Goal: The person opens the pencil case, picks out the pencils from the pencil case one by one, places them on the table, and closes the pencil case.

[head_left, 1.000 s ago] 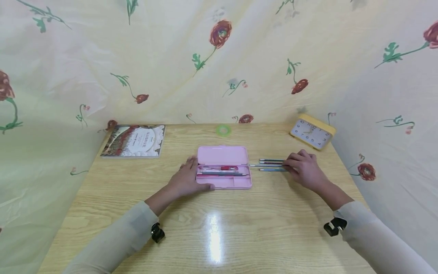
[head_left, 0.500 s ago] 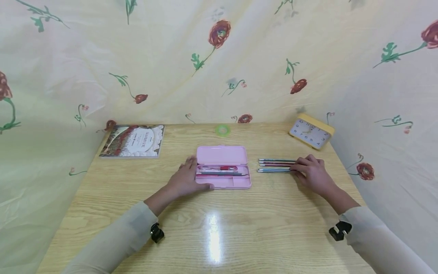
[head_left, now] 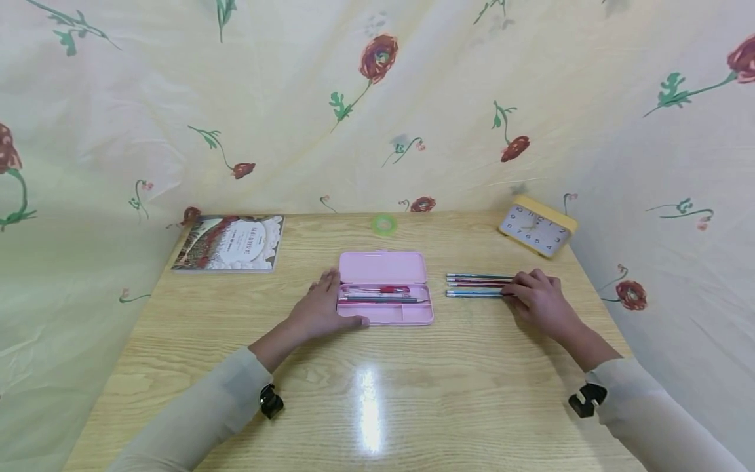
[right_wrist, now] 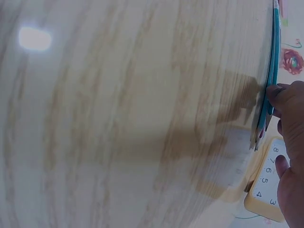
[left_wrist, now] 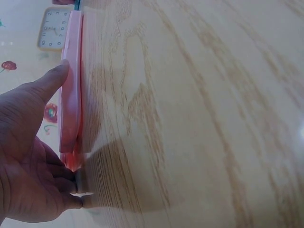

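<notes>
Compared with one second ago, the right hand (head_left: 544, 303) is sitting farther to the right, and the loose pencils (head_left: 476, 294) are lining up more evenly at their left-hand ends. Nearest, two pale sleeves (head_left: 194, 410) are stretching over the wood-grain table (head_left: 318, 406), each carrying a black device (head_left: 272, 401) at the cuff. Fingers extended, the left hand (head_left: 320, 311) is resting along the left side of the pink pencil case (head_left: 382, 267), its thumb touching the front edge. The right hand is pinching pencils between thumb and fingers; how many, I cannot tell. Their row is lying just right of the case, which is standing open with pens (head_left: 392, 289) filling its rear compartment. Farther back, a book (head_left: 229, 244) is lying at the left, a yellow clock (head_left: 538, 227) is facing forward at the right, a round green item (head_left: 384, 225) is sitting between them, and a flowered cloth (head_left: 295, 85) is hanging behind
</notes>
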A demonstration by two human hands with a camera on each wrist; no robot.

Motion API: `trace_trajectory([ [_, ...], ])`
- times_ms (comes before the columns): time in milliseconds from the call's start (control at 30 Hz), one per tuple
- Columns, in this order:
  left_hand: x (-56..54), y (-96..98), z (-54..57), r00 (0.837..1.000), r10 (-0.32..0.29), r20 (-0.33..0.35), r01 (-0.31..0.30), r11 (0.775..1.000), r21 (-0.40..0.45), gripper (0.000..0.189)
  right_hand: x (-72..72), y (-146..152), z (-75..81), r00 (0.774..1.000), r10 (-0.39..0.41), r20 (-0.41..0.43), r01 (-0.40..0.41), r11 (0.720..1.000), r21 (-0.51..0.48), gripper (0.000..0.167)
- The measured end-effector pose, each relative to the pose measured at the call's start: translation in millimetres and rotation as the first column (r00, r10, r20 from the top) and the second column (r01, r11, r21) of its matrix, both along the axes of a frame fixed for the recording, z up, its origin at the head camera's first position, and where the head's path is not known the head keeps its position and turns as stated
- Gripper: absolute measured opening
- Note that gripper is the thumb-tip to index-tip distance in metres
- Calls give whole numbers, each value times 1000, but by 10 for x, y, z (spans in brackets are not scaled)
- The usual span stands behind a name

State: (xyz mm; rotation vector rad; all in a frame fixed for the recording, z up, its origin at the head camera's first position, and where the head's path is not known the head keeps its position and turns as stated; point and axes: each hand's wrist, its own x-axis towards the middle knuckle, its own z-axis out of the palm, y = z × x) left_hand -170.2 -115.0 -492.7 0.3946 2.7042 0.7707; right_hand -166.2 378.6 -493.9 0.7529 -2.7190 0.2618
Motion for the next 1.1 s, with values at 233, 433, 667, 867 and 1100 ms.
trace_trajectory([
  [233,0,8,8,1000,7,6,-7,1000,-1,140,5,10,-26,1000,-15,10,15,1000,10,21],
  [433,5,16,36,1000,15,10,-15,1000,-14,140,-5,25,-44,1000,-17,13,17,1000,6,21],
  [667,20,11,30,1000,2,-6,-3,1000,-17,140,7,29,-50,999,-21,30,21,1000,5,21],
  [867,27,20,34,1000,-3,-20,3,1000,-10,138,4,24,-48,999,-29,36,28,1000,11,21],
  [1100,34,18,57,1000,0,-19,0,1000,1,138,-2,21,-44,999,-28,35,27,1000,13,22],
])
